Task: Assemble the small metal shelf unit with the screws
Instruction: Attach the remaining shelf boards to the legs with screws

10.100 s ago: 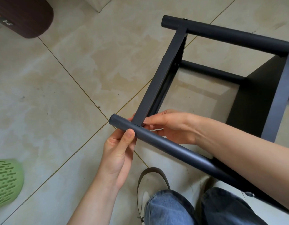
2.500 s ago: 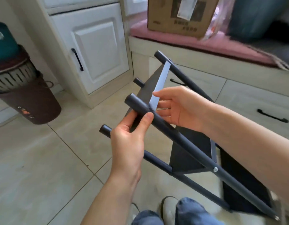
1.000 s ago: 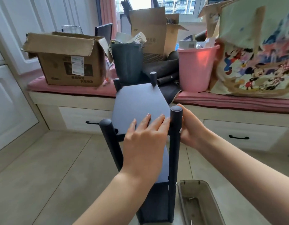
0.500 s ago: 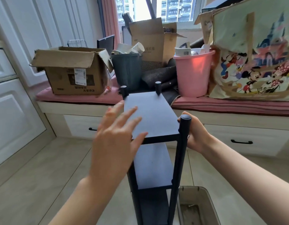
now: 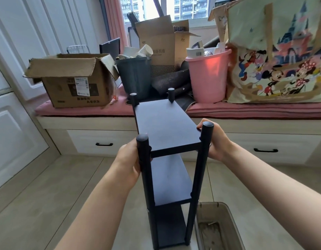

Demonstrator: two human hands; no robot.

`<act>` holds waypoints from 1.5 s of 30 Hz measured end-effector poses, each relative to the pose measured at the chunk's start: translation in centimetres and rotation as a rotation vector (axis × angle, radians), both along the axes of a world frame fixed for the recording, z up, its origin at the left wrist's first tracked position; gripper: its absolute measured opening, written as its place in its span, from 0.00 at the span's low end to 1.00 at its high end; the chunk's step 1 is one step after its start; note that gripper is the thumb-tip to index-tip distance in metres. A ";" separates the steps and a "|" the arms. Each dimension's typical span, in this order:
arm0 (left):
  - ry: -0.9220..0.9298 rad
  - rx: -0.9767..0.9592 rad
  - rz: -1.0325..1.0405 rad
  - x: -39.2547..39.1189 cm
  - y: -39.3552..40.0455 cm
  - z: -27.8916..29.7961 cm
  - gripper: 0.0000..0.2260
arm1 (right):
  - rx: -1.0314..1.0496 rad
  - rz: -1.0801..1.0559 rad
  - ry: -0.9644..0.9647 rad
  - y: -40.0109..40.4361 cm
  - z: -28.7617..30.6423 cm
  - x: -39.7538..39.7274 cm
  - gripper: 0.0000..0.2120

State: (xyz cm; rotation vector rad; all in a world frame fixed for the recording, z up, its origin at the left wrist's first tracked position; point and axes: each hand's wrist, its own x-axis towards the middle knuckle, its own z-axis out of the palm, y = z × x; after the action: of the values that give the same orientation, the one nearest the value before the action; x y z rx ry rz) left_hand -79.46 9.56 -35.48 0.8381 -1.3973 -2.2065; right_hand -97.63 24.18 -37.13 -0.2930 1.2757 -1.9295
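Tiled floor (image 5: 47,204); both hands grip shelf unit (image 5: 166,127) posts, fingers mostly hidden.

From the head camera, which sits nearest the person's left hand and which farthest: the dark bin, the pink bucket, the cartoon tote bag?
From the left hand:
1. Dark bin, on the bench straight beyond it.
2. Pink bucket, further right on the bench.
3. Cartoon tote bag, far right.

The shelf unit (image 5: 166,134) hides most of both hands' fingers behind its front posts. Its feet run off the bottom edge. Right of it, the grey bin (image 5: 219,226) is cut off too. No screws are big enough to make out.
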 end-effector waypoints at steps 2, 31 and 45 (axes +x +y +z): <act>-0.010 -0.003 0.014 0.1 0.2 0.0 0.06 | 0.014 0.011 -0.018 0.0 0.1 0.1 0.19; 0.283 0.149 0.381 1.2 3.4 -1.6 0.09 | 0.128 -0.177 0.899 -2.0 3.3 13.0 0.07; 0.211 -0.007 0.227 3.3 2.2 -2.5 0.13 | 0.305 -0.153 1.234 -2.7 3.7 13.3 0.11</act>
State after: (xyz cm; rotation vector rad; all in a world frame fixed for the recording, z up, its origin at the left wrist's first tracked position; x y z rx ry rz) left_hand -76.11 11.77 -38.00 0.7001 -1.1503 -2.0485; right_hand -84.29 21.48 -33.44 -1.3880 2.3632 -1.5825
